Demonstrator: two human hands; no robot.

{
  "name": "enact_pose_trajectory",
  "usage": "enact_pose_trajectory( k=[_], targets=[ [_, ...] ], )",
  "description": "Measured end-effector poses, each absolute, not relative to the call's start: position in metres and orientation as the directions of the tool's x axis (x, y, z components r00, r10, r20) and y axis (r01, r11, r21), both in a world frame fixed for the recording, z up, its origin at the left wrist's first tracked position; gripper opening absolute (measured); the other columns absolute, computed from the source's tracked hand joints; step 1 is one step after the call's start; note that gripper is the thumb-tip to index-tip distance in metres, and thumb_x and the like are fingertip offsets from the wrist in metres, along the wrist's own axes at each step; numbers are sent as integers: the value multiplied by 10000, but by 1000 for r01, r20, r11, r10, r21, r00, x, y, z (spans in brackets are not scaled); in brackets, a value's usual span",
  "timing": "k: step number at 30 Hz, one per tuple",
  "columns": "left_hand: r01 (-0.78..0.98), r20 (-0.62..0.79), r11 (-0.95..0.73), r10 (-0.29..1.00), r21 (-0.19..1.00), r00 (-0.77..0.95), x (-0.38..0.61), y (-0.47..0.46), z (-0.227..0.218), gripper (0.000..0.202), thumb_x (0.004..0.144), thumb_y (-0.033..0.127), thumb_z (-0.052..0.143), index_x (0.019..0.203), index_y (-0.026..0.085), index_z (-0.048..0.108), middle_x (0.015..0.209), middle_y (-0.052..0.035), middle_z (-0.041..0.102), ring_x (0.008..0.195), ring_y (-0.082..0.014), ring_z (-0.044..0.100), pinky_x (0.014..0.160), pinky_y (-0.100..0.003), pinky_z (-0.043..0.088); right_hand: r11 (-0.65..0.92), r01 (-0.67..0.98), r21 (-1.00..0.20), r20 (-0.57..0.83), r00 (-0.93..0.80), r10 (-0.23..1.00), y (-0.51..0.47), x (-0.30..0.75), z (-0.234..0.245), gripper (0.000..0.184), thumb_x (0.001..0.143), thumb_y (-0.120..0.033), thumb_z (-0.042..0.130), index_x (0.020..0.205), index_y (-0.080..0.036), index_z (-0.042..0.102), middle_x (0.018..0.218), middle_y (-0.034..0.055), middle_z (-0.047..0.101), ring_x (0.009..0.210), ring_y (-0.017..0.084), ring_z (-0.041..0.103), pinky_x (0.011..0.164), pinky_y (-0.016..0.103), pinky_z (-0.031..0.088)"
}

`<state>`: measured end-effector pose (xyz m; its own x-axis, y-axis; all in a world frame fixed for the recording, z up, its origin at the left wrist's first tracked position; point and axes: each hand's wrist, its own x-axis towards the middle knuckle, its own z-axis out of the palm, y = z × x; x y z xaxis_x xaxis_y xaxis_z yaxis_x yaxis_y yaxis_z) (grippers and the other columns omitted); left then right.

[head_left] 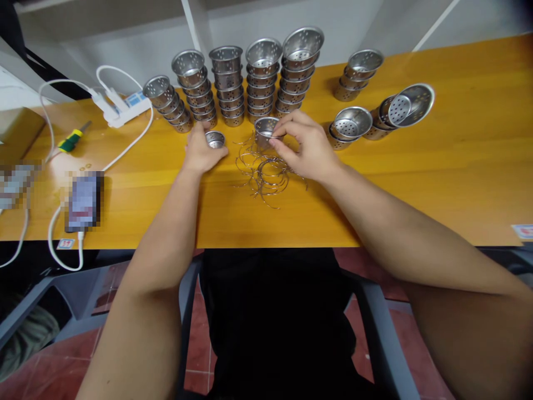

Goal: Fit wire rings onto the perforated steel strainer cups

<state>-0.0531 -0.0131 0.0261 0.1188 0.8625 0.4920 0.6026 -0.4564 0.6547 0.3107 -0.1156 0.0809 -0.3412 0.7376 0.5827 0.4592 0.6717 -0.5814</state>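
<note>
My left hand [202, 151] is curled around a small perforated metal cup [215, 139] that stands on the wooden table [437, 183]. My right hand [306, 145] has its fingers pinched at the rim of a second metal cup [264, 129]; a thin wire seems to be in the pinch. A loose pile of thin wire handles [264, 175] lies between and just in front of both hands.
Several stacks of perforated metal cups [245, 78] stand behind the hands, with more cups [375, 105] leaning at the right. At the left lie a white power strip [119, 105], a screwdriver [73, 137] and a phone [84, 200] on a cable.
</note>
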Motion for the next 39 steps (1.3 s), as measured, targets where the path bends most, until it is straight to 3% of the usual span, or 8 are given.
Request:
enact_pose_trajectory(
  k=[5,9,12,17,19,23,27,39],
  targets=[
    [514,583,-649,750,561,311,-23,-33,48,1028,853,518,1138,1720,362,608,1833,-140,634,1800,-466,576,1594,-685,434,666,474,-576,612,-291,736,-116,310,82,286,1224,-584,775,1287,-337,905,1388,187,817,1385,490,768,1307,800,614],
    [331,526,-695,708,639,471,16,-50,31,1140,961,732,1031,1849,345,428,1857,-189,603,1702,-457,687,1456,-680,581,694,425,-582,606,-343,718,-118,304,81,306,1204,-633,802,1278,-353,902,1411,164,820,1393,467,765,1300,749,630],
    [247,502,-694,680,676,535,30,-51,14,1079,1023,718,966,1846,299,409,1745,-191,668,1617,-432,745,1436,-672,602,716,381,-585,588,-409,698,-121,297,80,316,1189,-629,818,1281,-335,889,1426,152,825,1400,454,768,1297,728,640],
    [207,527,-690,682,694,507,22,-33,3,905,1046,584,963,1750,292,474,1660,-156,685,1566,-397,764,1403,-643,640,689,422,-589,565,-395,724,-121,301,80,593,1136,-516,839,1695,-342,742,1636,180,743,1492,475,722,1294,733,659],
    [208,537,-687,691,696,484,18,-24,0,920,1040,588,972,1746,294,460,1638,-153,687,1556,-395,766,1407,-643,636,657,472,-588,522,-399,754,-118,308,79,631,1117,-426,824,1731,-320,721,1632,189,729,1424,468,748,1262,728,674],
    [195,555,-689,693,698,460,15,-15,-5,1068,990,747,994,1766,309,405,1679,-172,673,1579,-413,759,1413,-636,629,663,531,-528,340,-583,738,-110,320,76,509,1038,-249,802,1546,-240,837,1459,193,786,1314,437,804,1249,678,676],
    [241,507,-636,747,733,430,16,-22,-1,1150,934,882,992,1752,310,423,1647,-175,703,1574,-429,772,1406,-641,635,682,571,-457,233,-663,712,-109,318,73,308,1092,-236,755,1364,-230,899,1379,206,829,1370,459,810,1251,667,660],
    [316,424,-543,825,778,373,25,-41,14,992,961,720,1022,1711,310,517,1611,-161,742,1518,-403,801,1361,-634,676,614,690,-383,259,-558,789,-109,315,73,155,1105,-188,725,1141,-253,861,1156,153,845,1106,386,815,1009,544,670]
  ],
)
